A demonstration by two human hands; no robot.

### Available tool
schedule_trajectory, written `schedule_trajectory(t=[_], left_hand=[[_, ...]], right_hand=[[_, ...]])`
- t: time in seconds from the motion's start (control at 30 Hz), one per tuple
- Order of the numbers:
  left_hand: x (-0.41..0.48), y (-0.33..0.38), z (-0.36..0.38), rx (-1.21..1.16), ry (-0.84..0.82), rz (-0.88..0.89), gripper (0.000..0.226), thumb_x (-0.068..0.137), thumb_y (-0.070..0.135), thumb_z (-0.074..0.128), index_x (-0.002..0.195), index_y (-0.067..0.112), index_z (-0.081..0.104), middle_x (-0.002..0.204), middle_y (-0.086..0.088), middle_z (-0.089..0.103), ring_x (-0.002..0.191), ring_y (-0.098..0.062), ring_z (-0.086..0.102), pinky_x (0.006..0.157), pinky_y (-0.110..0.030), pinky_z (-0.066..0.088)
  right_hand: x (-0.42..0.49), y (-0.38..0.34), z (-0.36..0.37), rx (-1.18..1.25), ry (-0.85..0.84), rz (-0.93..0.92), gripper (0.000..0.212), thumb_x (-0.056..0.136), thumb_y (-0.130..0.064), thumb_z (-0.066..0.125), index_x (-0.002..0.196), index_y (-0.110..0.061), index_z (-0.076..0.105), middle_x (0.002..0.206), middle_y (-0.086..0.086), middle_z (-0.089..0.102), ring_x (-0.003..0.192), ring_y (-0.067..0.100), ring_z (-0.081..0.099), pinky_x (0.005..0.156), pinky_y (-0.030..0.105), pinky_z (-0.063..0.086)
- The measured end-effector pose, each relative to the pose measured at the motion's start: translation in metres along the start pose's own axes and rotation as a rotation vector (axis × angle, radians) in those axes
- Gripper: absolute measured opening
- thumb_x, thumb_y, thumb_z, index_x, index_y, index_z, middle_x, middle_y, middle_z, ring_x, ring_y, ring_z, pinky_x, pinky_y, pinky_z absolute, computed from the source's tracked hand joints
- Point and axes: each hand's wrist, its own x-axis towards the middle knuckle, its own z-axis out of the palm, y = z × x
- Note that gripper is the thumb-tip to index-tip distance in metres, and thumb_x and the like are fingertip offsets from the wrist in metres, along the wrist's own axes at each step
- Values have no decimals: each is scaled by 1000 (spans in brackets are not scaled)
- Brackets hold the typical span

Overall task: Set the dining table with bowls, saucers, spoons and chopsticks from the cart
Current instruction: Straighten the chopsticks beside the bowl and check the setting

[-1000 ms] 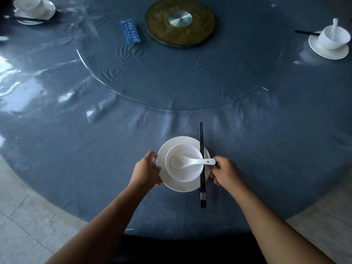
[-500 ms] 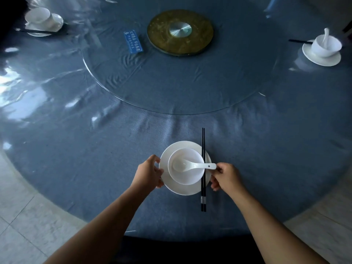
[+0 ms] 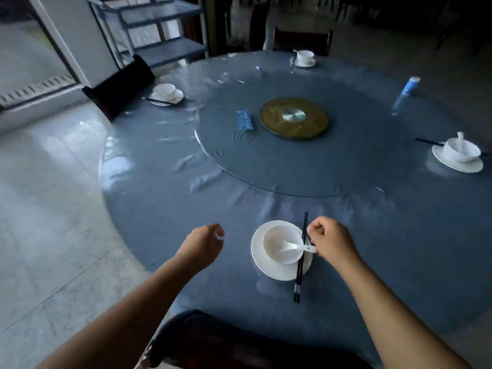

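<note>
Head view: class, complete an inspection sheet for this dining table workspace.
Surface: round table, blue cloth under clear cover, glass turntable.
Job's things: nearest saucer bears bowl with spoon, chopsticks across its right rim; three other settings laid.
Clutter: blue card, blue container.
Hands: left hand loosely curled, empty; right hand curled at spoon handle, grip unclear.
Cables: nothing seen.
Surroundings: shelved cart, dark chairs, tiled floor.

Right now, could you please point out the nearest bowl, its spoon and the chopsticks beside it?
nearest bowl (image 3: 274, 239): head view, inner wall.
spoon (image 3: 296, 246): head view, middle of the handle.
chopsticks (image 3: 299, 278): head view, lower shafts.
</note>
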Motion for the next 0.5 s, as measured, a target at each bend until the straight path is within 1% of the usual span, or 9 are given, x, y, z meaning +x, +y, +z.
schedule_trajectory(t=[0.07, 0.2, 0.3, 0.4, 0.47, 0.5], left_hand=[[-18, -19, -19, 53, 42, -20, 23, 93, 19, 55, 114, 15, 65, 104, -9, 73, 98, -31, 69, 85, -36, 55], [-53, -71, -59, 119, 119, -102, 28, 94, 23, 56, 120, 17, 64, 111, -7, 73, 107, -29, 66, 86, -31, 51], [-82, -123, -89, 109, 170, -189, 26, 94, 24, 56, 118, 18, 64, 114, -8, 72, 108, -30, 65, 87, -32, 51], [-112, -185, -123, 127, 228, -248, 24, 94, 25, 56, 116, 19, 65, 115, -5, 71, 109, -28, 64, 85, -30, 49], [-132, -229, -147, 124, 270, -272, 25, 94, 25, 56, 116, 17, 66, 115, -6, 71, 109, -27, 64, 83, -28, 47], [-143, -249, -157, 123, 281, -283, 25, 94, 24, 56, 116, 16, 66, 114, -7, 71, 109, -27, 64, 82, -27, 46]], right_hand=[[-10, -34, 23, -74, -73, -105, 10, 86, -25, 58, 77, -21, 61, 67, -3, 67, 66, 23, 67, 64, 35, 55], [-36, -103, 88, -178, -277, -317, 12, 88, -35, 63, 87, -23, 64, 75, -6, 68, 77, 22, 66, 69, 31, 50], [-50, -152, 142, -288, -429, -435, 20, 87, -40, 64, 99, -24, 66, 81, -7, 63, 87, 22, 64, 74, 29, 48], [-61, -207, 198, -381, -523, -560, 24, 88, -41, 64, 104, -22, 65, 81, -7, 59, 94, 23, 64, 73, 27, 43], [-73, -243, 238, -416, -534, -623, 25, 88, -41, 63, 103, -22, 65, 85, -2, 64, 96, 25, 64, 72, 27, 42], [-82, -259, 258, -445, -538, -640, 26, 87, -42, 62, 103, -21, 64, 91, 2, 68, 97, 27, 65, 73, 28, 44]])
